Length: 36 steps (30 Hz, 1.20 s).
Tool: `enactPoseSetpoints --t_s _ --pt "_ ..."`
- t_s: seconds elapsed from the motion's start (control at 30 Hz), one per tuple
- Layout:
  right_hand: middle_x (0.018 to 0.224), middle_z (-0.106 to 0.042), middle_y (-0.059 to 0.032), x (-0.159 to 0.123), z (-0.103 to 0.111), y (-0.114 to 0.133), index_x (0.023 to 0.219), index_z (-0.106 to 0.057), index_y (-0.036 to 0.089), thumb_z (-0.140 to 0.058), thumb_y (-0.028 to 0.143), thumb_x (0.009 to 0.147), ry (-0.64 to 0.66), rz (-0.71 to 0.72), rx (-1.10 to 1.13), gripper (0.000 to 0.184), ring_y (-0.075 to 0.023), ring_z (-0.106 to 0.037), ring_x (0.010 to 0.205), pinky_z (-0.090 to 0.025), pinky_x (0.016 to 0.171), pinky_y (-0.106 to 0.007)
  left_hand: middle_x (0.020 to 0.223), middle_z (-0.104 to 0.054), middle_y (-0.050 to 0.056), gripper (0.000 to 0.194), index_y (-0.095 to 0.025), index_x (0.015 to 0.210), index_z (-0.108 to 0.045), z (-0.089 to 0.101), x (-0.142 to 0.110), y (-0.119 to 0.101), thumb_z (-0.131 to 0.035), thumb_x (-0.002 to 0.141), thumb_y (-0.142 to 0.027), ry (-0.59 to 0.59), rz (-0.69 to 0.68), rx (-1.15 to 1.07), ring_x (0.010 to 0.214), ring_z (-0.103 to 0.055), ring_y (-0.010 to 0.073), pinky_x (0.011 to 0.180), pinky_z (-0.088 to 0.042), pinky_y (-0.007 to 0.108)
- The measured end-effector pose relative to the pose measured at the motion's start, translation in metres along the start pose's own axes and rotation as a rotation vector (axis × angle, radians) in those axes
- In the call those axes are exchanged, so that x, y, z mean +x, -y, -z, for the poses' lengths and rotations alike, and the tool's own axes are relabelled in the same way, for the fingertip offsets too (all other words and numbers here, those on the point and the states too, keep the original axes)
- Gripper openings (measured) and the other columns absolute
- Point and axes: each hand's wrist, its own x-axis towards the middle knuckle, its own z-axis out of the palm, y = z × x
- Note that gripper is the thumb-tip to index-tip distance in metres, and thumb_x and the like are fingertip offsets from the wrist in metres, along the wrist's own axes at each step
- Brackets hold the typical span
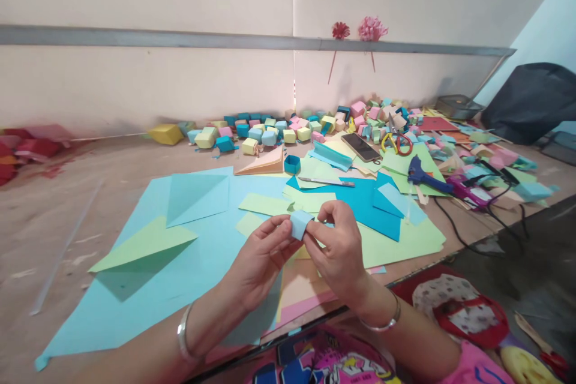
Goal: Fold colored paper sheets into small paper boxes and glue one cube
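Note:
Between my two hands, above the table's front part, is a small light-blue folded paper box (300, 225). My left hand (265, 252) pinches its left side between thumb and fingers. On its other side, my right hand (339, 246) has its fingers closed at the box's right edge. Part of the box is hidden behind those fingers. Beneath the hands lie a large light-blue paper sheet (144, 306) and green paper pieces (263, 204). A folded green sheet (144, 243) rests to the left. A teal open paper ring (292, 164) stands just beyond the hands.
Many small coloured paper boxes (269, 137) line the wall. A phone (360, 147), scissors (396, 143) and a knife (326, 182) lie behind my hands. A glue gun (468, 191), its black cable (454, 234) trailing over the table edge, lies at right. Larger yellow box (165, 134) sits at back left.

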Motion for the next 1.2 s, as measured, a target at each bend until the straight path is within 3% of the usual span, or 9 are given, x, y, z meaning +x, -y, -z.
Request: enactPoseSetpoints --t_s 0.23,0.33,0.47,0.6,0.87,1.2 --pt "0.088 -0.047 -0.0071 -0.002 -0.007 -0.003 0.067 -0.063 0.018 -0.054 0.008 0.083 0.005 -0.033 0.016 0.021 -0.0199 -0.047 0.086 -0.044 0.073 -0.034 0.099 -0.071 0.004 0.022 -0.018 0.088 -0.073 0.003 0.000 0.007 -0.081 0.073 -0.031 0.016 -0.040 0.080 0.091 -0.064 0.0142 0.088 -0.050 0.026" --pt "0.100 -0.053 -0.0110 -0.002 -0.005 0.000 0.076 -0.068 0.018 -0.051 0.007 0.083 0.040 -0.039 0.009 0.021 -0.0219 -0.048 0.092 -0.046 0.078 -0.037 0.107 -0.070 0.005 0.026 -0.020 0.096 -0.073 0.005 0.000 0.009 -0.079 0.074 -0.033 0.004 -0.039 0.102 0.098 -0.063 0.0158 0.091 -0.049 0.028" --pt "0.126 -0.052 -0.0143 -0.003 0.001 0.002 0.088 -0.069 0.018 -0.047 0.004 0.082 0.126 -0.023 0.007 0.027 -0.0269 -0.047 0.113 -0.045 0.093 -0.046 0.110 -0.070 0.004 0.027 -0.022 0.098 -0.074 0.006 0.000 0.008 -0.080 0.074 -0.033 -0.016 -0.055 0.102 0.099 -0.062 0.0152 0.087 -0.051 0.026" --pt "0.138 -0.046 -0.0144 -0.003 0.004 0.001 0.092 -0.070 0.018 -0.047 0.002 0.079 0.193 0.011 0.009 0.031 -0.0299 -0.042 0.125 -0.040 0.102 -0.053 0.110 -0.069 0.003 0.023 -0.023 0.093 -0.075 0.006 0.000 0.005 -0.080 0.073 -0.034 -0.023 -0.060 0.076 0.100 -0.060 0.0161 0.083 -0.051 0.026" --pt "0.141 -0.043 -0.0138 -0.004 0.004 0.002 0.113 -0.069 0.020 -0.048 0.002 0.076 0.240 0.034 0.049 0.047 -0.0293 -0.040 0.128 -0.037 0.106 -0.051 0.108 -0.066 0.001 0.013 -0.022 0.084 -0.072 0.006 -0.002 0.008 -0.076 0.077 -0.032 -0.010 -0.095 0.029 0.094 -0.058 0.0137 0.079 -0.051 0.025" --pt "0.142 -0.044 -0.0149 0.004 0.007 0.002 0.104 -0.072 0.016 -0.051 0.004 0.076 0.252 0.093 0.021 0.037 -0.0296 -0.041 0.128 -0.035 0.108 -0.049 0.104 -0.064 0.001 0.012 -0.020 0.081 -0.069 0.007 -0.002 0.011 -0.074 0.079 -0.030 -0.005 -0.105 -0.020 0.088 -0.055 0.0130 0.076 -0.052 0.025"
